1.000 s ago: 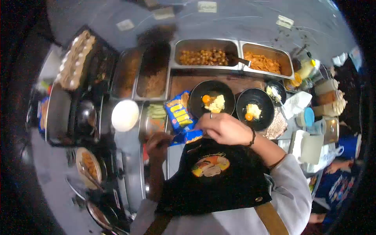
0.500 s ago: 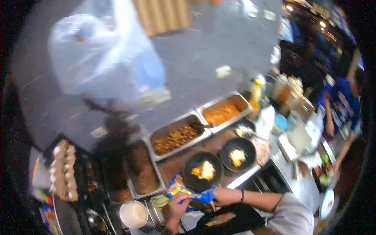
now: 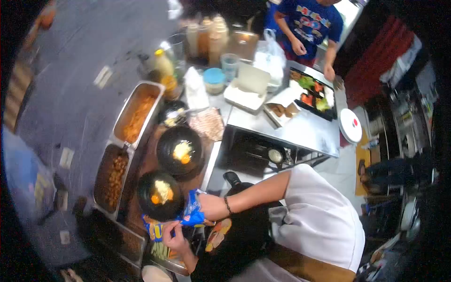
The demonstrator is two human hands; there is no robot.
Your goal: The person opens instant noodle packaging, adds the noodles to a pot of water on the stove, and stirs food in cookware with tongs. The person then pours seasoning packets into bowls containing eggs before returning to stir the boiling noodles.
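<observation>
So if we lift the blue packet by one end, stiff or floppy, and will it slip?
Probably floppy: the blue packet looks creased and uneven between the left hand and right hand. Its wrapper looks like thin printed film, so a light grip might slide. Weight is hard to call, since the hands partly cover it.

Glossy plastic, matt black

Crinkled blue plastic packet (image 3: pixel 193 207); smooth dark bowls (image 3: pixel 179 146); shiny metal trays (image 3: pixel 159 92); white cloth sleeve (image 3: pixel 319 202).
</observation>
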